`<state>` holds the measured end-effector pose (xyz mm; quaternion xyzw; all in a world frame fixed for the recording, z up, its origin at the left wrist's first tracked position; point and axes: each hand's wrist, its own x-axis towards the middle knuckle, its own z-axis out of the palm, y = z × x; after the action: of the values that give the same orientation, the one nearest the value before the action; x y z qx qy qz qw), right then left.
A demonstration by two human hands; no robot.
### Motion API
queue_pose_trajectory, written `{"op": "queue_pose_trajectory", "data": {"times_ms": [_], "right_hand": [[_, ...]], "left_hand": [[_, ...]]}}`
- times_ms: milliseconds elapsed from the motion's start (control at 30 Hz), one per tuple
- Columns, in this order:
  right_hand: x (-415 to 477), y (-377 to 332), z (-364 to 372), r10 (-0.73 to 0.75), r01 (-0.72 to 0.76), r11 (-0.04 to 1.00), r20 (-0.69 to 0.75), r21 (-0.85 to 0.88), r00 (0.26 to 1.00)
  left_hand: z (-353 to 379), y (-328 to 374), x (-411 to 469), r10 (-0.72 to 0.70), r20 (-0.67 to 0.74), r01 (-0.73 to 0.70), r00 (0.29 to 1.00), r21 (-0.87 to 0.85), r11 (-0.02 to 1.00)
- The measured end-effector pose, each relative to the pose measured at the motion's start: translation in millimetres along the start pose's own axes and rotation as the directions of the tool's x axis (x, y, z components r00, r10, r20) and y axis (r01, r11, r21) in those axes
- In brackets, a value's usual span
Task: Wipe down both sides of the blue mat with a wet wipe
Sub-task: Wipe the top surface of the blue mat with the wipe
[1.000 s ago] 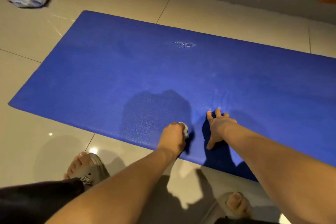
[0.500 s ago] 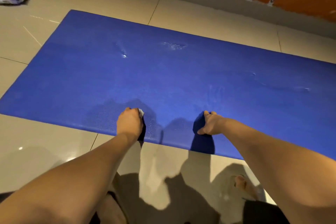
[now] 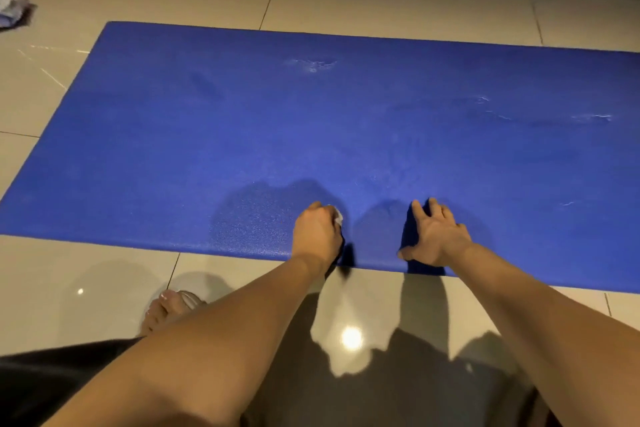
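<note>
Pressing one mat [image 3: 242, 132]: two hands [image 3: 317, 236] [image 3: 438, 236], one wipe [image 3: 337, 217].

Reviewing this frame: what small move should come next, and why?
Probably sweep the wet wipe forward across the blue mat: the left hand grips it at the near edge, the right hand lies flat on the mat, pinning it, and most of the surface lies beyond.
</note>
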<state>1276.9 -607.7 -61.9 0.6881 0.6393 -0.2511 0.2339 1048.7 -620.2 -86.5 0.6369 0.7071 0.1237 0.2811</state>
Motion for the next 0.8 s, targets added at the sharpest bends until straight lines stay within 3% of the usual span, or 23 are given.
{"op": "queue_pose_trajectory", "data": {"times_ms": [167,267,333,400,467,600,667,800], "right_hand": [[4,-1,2,-0.017,0.018,0.999,0.022,-0.051,1.000],[4,-4,2,-0.015,0.019,0.997,0.053,-0.079,0.999],[4,-5,2,-0.018,0.025,0.996,0.070,-0.090,0.997],[3,-5,1,-0.026,0.033,0.995,0.080,-0.098,0.996],[2,-5,-1,-0.030,0.039,0.994,0.091,-0.101,0.995],[0,-5,-3,-0.037,0.050,0.991,0.106,-0.122,0.994],[0,-6,-4,-0.036,0.051,0.990,0.114,-0.134,0.993],[2,-7,-3,-0.036,0.058,0.983,0.126,-0.174,0.991]], "left_hand": [[23,31,-14,0.183,0.162,-0.191,0.970,0.033,0.981],[18,25,-10,0.239,0.169,-0.260,0.956,0.121,0.958],[4,8,-6,0.259,0.096,-0.274,0.961,0.208,0.939],[-15,-12,-7,0.164,-0.015,-0.157,0.986,0.227,0.961],[-30,-36,-11,-0.039,-0.125,0.062,0.991,0.189,0.980],[-39,-63,-29,-0.287,-0.277,0.329,0.917,0.117,0.937],[-31,-59,-37,-0.336,-0.301,0.363,0.892,0.036,0.931],[-2,-28,-49,-0.282,-0.280,0.279,0.918,-0.053,0.959]]}}
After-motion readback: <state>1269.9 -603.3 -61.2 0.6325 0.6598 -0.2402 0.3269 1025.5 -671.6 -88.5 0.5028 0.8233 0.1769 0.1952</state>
